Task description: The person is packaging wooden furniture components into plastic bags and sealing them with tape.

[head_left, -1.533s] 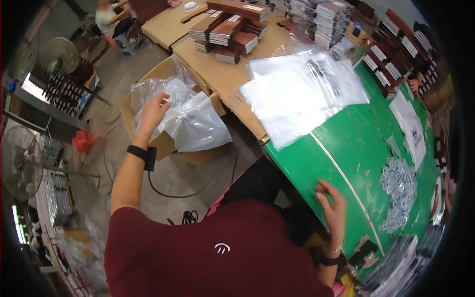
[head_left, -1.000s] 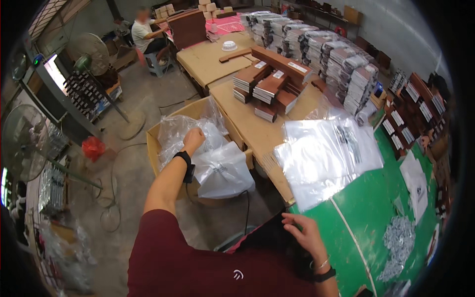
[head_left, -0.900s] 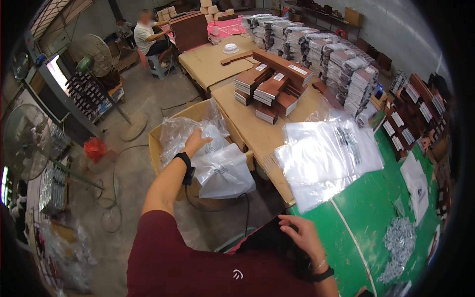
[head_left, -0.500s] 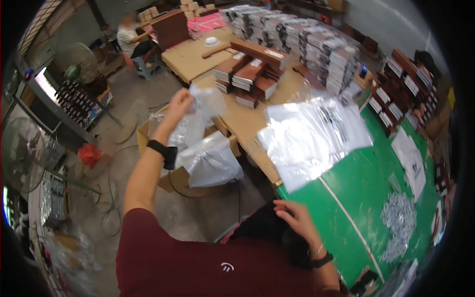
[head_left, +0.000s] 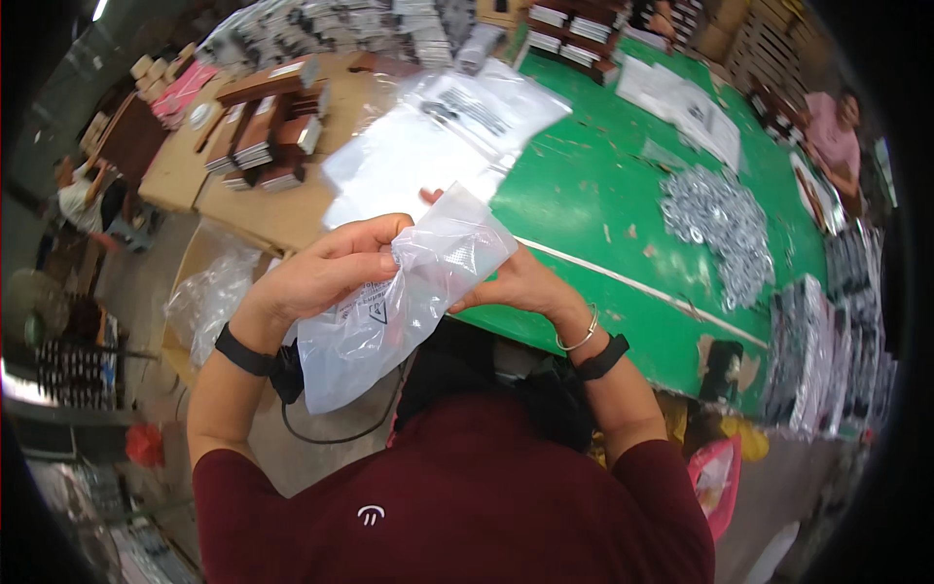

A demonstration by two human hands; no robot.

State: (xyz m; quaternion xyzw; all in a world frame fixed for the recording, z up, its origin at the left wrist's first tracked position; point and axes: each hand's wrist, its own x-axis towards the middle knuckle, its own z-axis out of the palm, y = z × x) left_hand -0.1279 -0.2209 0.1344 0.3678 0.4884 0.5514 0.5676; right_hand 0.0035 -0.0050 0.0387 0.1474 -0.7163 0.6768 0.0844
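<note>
A crumpled translucent plastic bag [head_left: 449, 245] with dark print hangs between my two hands, above the table's near edge. My left hand [head_left: 336, 268] is closed on its side, pinching the film between thumb and fingers. From the other side my right hand [head_left: 520, 284] holds the bag, most of its fingers hidden behind the plastic. Beyond my hands, a stack of flat clear plastic bags [head_left: 399, 161] lies across the join of the brown board and the green tabletop [head_left: 574, 214].
Wrapped dark-brown wooden pieces [head_left: 263, 131] are piled at left. A heap of small metal rings [head_left: 715, 219] lies on the right of the green table. A box of loose plastic [head_left: 209, 302] stands below left. A person [head_left: 832, 146] sits far right, another [head_left: 92, 200] far left.
My left hand has come from over the box to in front of me with a plastic bag. My right hand has risen to meet it. The view has turned right.
</note>
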